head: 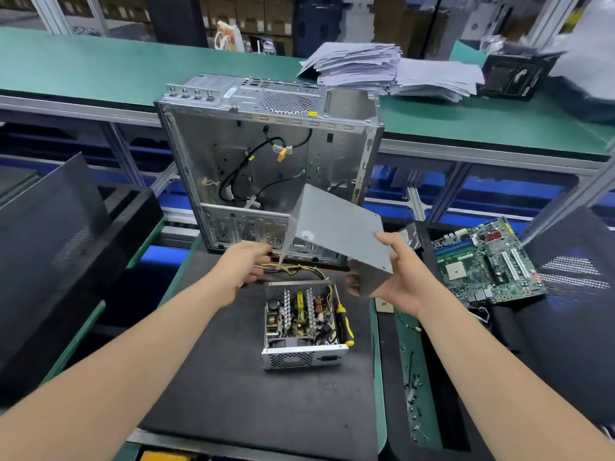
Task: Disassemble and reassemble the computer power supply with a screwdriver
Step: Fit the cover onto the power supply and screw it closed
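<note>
Grey metal cover [334, 224] gripped by my right hand [396, 281]; whether my left hand [241, 267] holds it, I cannot tell; open power supply [299, 322] below both.

An electronics repair workshop on a factory floor. Long green-topped workbenches [100, 68] on aluminium frames cross the room, with brown cardboard boxes [253, 15] stacked behind. A black work mat [233, 377] carries an opened grey metal power supply [301, 324]. A stripped silver computer case [266, 154] stands at its far edge, and a green motherboard [489, 261] and small loose screws [412, 387] lie past its right edge.
</note>
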The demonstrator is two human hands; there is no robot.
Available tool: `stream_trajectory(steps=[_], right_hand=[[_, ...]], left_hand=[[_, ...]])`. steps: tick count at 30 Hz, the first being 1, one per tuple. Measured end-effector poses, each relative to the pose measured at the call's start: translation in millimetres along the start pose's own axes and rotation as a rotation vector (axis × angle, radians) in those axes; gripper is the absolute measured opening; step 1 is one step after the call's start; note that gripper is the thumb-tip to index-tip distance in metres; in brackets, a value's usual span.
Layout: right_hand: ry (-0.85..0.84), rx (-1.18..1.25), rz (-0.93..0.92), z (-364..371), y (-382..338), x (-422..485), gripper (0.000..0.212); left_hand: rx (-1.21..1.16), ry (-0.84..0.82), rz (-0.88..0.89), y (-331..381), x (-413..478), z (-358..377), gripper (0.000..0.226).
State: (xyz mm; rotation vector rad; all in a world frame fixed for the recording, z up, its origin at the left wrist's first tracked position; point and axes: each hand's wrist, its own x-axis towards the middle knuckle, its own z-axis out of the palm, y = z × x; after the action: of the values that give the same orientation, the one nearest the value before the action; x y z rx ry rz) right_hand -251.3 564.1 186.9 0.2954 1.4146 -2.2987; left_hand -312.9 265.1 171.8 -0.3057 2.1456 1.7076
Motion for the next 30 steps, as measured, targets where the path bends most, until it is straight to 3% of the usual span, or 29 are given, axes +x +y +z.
stream_trajectory(steps=[4,10,13,15,17,18,22,25,27,30], right_hand=[[0.001,0.116,0.019,-9.0,-2.3,-4.0,0.064],[0.028,0.14,-0.016,-16.1,0.1,-7.1,0.059],[0.036,0.17,-0.054,-14.2,8.3,-4.8,0.056],[0.053,0.188,-0.106,-6.5,16.6,-2.2,0.064],[0.094,0.159,-0.141,4.0,25.2,1.1,0.067],[0.123,0.133,-0.145,10.1,29.4,2.7,0.068],[0.16,0.132,-0.147,29.6,47.5,7.5,0.073],[0.119,0.192,-0.083,32.2,54.7,8.0,0.084],[0.042,0.163,-0.048,25.6,49.9,5.8,0.081],[0.048,0.249,-0.009,2.0,36.2,2.4,0.1]], left_hand=[[0.215,0.032,0.113,-30.7,5.2,1.0,0.023],[0.237,0.032,0.139,-28.1,-5.7,7.3,0.018],[0.284,-0.074,0.177,-11.5,-21.0,23.4,0.016],[0.311,-0.28,0.181,-1.3,-42.0,33.1,0.013],[0.195,-0.387,0.087,13.3,-57.6,45.3,0.017],[0.128,-0.438,0.141,20.2,-63.7,50.1,0.019],[-0.483,-0.289,0.193,26.0,-86.3,61.3,0.03],[-0.395,-0.071,0.117,26.8,-82.3,63.7,0.019],[-0.326,0.042,0.055,33.3,-73.9,53.5,0.025],[-0.225,0.014,0.027,38.5,-57.8,24.7,0.026]])
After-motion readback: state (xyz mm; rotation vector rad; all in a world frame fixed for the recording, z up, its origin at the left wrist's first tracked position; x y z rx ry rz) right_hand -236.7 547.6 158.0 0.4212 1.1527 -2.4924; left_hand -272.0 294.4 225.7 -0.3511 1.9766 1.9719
